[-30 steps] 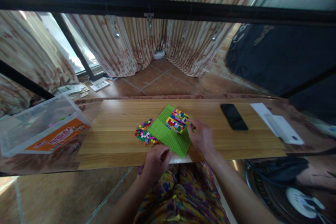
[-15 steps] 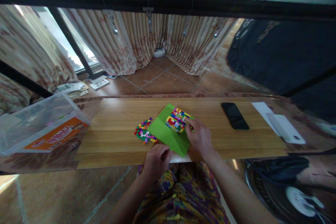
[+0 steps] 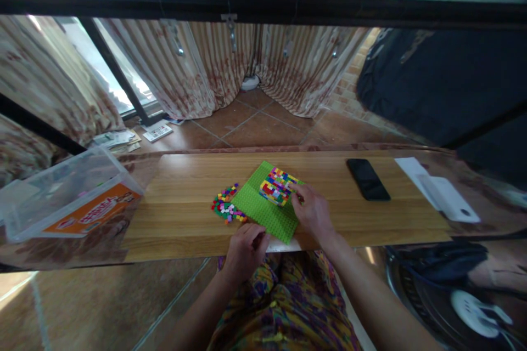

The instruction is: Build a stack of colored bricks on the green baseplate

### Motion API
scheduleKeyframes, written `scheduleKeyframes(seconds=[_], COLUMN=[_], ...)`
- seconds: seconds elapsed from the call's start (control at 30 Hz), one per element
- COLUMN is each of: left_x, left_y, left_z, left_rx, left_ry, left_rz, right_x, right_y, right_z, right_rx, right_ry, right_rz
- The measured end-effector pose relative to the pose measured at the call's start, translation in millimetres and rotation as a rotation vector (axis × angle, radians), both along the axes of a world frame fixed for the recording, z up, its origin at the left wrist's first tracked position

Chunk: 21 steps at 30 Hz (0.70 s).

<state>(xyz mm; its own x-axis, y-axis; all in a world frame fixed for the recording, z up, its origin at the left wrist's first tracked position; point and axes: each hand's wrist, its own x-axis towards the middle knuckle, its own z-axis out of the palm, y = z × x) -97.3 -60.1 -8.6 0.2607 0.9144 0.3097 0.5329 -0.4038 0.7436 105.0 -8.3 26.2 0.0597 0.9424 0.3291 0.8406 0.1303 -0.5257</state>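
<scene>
Now, taking the green baseplate [image 3: 263,209] as the landmark, the largest thing is the wooden counter [image 3: 185,219] that carries it; the baseplate lies near the middle of the counter, turned so that one corner points toward the person. Far to the left of the baseplate, past the counter's end, stands a clear plastic box [image 3: 66,197] with an orange label. To the right of the baseplate, well apart from it, a black phone [image 3: 368,179] lies flat, and further right there is a white flat object [image 3: 438,191].

On the far part of the baseplate sits a block of many-coloured bricks [image 3: 276,186], already joined together. Just beside the left edge of the baseplate lies a small pile of loose bricks [image 3: 225,207] in red, green, yellow and pink, touching the counter.

The right hand [image 3: 313,211] rests at the right side of the baseplate, with its fingertips [image 3: 297,191] touching the right edge of the brick block; the fingers are bent and pinched together there, but I cannot tell if they grip a single brick. The left hand [image 3: 246,247] is at the near corner of the baseplate, curled closed with fingers on the plate's edge; whether it holds something small is hidden.
</scene>
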Motion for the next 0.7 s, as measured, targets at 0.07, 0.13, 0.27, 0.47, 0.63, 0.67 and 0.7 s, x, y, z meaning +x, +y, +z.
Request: scheduleKeyframes(seconds=[0.07, 0.13, 0.27, 0.47, 0.63, 0.67, 0.7], left_x=[0.2, 0.3, 0.2, 0.7, 1.3, 1.3, 1.2], left_y=[-0.1, -0.2, -0.3, 0.0, -0.5, -0.5, -0.5], left_z=[0.7, 1.5, 0.9, -3.3, -2.7, -2.3, -1.9], left_rx=[0.004, 0.01, 0.031, 0.071, 0.066, 0.063, 0.06], left_ry=[0.0, -0.003, 0.004, 0.007, 0.01, 0.013, 0.016], left_rz=[-0.004, -0.009, -0.013, -0.015, -0.016, -0.019, -0.022], right_x=[1.5, 2.8, 5.4, 6.2, 2.7, 2.2, 1.7], right_y=[0.2, -0.2, -0.3, 5.7, 10.7, 11.3, 11.8], right_z=[1.6, 2.4, 1.7, -1.0, -2.6, -2.8, -3.1], right_rx=[0.003, 0.017, 0.054, 0.08, 0.097, 0.106, 0.116], right_ry=[0.051, 0.119, 0.243, 0.306, 0.294, 0.285, 0.275], right_rz=[-0.004, -0.022, -0.085, -0.114, -0.109, -0.104, -0.099])
